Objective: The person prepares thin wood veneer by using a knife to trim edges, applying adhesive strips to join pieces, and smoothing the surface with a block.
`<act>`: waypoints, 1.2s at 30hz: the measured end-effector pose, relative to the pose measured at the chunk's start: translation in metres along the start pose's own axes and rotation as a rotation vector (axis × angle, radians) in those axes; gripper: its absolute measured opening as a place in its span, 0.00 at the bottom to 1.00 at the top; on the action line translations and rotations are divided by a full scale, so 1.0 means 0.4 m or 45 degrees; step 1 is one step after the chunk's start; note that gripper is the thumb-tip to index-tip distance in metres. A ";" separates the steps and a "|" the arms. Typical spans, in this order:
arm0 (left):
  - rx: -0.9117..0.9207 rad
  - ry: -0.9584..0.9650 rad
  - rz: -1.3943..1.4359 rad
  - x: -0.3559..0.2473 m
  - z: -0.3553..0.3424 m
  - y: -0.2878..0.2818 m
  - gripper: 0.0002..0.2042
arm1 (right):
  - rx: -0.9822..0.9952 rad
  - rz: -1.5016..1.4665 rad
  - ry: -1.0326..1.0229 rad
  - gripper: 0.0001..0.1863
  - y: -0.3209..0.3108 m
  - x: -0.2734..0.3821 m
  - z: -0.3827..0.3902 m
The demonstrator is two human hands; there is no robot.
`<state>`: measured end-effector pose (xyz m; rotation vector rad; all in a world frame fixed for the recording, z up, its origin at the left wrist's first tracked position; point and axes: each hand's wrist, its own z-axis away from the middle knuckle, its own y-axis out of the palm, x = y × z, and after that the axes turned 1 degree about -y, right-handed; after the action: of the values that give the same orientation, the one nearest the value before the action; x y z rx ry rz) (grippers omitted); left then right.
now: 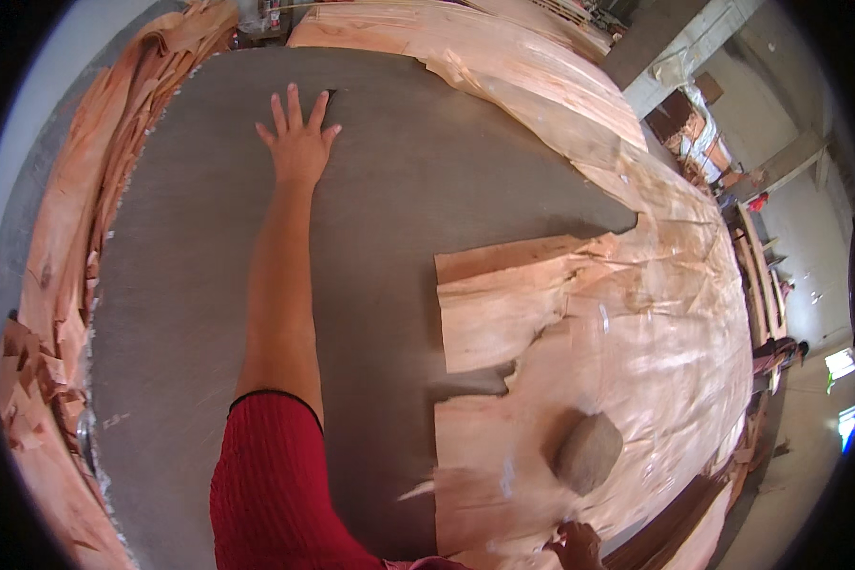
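Note:
My left hand [298, 139] is stretched far forward, flat and with fingers spread, pressing on a large dark grey sheet [180, 313]. My arm in a red sleeve runs up from the lower edge. My right hand [576, 547] shows only partly at the bottom edge, touching the near edge of thin pale wood veneer sheets [636, 313] that overlap the grey sheet on the right. A grey stone [588, 452] rests on the veneer just above my right hand.
Torn veneer strips [66, 256] pile along the left rim and more veneer [465, 47] lies along the far side. At the far right stand wooden racks [760, 275] and a person [779, 353] in the background.

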<state>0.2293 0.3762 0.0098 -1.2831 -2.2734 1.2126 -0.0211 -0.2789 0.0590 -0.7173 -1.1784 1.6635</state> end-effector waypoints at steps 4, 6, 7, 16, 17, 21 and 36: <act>0.058 0.033 -0.453 0.037 -0.046 0.073 0.17 | 0.060 0.028 -0.039 0.21 0.011 -0.017 -0.020; 0.245 0.050 -0.452 0.003 -0.060 0.085 0.13 | 0.117 0.041 0.021 0.21 0.010 -0.010 -0.015; 0.323 0.053 -0.465 -0.004 -0.066 0.073 0.12 | 0.135 0.041 0.034 0.21 0.010 -0.009 -0.016; 0.498 0.197 -0.329 -0.026 0.023 -0.117 0.09 | 0.319 0.082 0.075 0.25 0.023 -0.041 -0.014; 0.422 0.206 -0.316 -0.009 0.038 -0.168 0.10 | 0.361 0.034 0.132 0.25 -0.003 -0.020 -0.023; 0.187 0.506 -0.113 -0.022 0.121 -0.415 0.10 | 0.192 -0.099 -0.054 0.25 -0.125 -0.019 -0.005; 0.441 0.878 0.621 -0.664 0.823 -0.952 0.24 | 0.089 -1.681 -0.217 0.24 -0.178 -0.038 -0.006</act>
<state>-0.0288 -0.1131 0.1434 -1.8050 -1.2547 1.0073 0.0123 -0.2854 0.1233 0.2905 -1.2478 0.6190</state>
